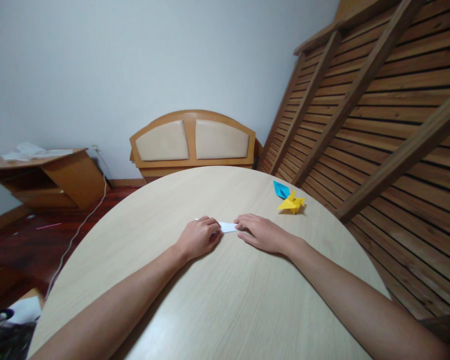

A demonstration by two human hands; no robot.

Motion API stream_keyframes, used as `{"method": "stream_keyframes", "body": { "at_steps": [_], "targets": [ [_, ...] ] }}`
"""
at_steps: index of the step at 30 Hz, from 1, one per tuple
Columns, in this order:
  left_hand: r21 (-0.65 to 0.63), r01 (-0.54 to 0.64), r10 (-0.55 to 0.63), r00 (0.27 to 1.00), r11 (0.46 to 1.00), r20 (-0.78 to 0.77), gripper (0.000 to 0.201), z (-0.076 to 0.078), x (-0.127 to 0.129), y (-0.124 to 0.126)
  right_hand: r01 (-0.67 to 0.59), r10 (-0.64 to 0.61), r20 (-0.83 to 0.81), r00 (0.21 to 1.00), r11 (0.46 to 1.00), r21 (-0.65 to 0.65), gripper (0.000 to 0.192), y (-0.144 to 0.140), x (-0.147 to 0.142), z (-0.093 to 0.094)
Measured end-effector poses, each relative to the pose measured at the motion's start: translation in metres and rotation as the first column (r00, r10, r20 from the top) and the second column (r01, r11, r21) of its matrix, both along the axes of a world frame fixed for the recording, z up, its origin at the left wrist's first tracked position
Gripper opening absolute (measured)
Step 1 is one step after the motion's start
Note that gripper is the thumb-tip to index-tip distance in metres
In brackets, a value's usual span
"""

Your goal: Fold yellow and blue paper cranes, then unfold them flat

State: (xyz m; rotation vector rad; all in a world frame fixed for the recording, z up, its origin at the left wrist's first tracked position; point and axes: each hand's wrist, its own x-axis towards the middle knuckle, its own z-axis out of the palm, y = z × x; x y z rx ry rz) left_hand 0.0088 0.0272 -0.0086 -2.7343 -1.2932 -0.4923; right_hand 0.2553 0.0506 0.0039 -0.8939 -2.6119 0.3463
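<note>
A narrow piece of white folded paper (228, 227) lies on the round pale wood table (240, 300), between my two hands. My left hand (199, 239) has its fingers curled over the paper's left part, and a small white edge shows behind the knuckles. On the other side, my right hand (263, 234) pinches the narrow right end with its fingertips. The fingers hide both ends of the paper. Beyond my right hand sit a yellow origami bird (292, 203) and a blue folded paper piece (281, 189), close together.
A slatted wooden panel (360, 125) leans along the right side of the table. Behind the table stands a headboard (193, 137) with cream pads. At left are a wooden desk (75, 175) with white papers (32, 151) and a white cable (77, 232) on the floor.
</note>
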Motion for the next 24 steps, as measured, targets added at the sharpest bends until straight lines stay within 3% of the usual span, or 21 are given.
{"method": "stream_keyframes", "body": {
  "at_steps": [24],
  "targets": [
    [0.006, -0.028, 0.028, 0.999, 1.0, -0.046, 0.022, 0.0029, 0.0021, 0.0, 0.005, -0.006, -0.008, 1.0, 1.0, -0.013, 0.017, -0.0001, 0.0002, 0.0001]
  ]
}}
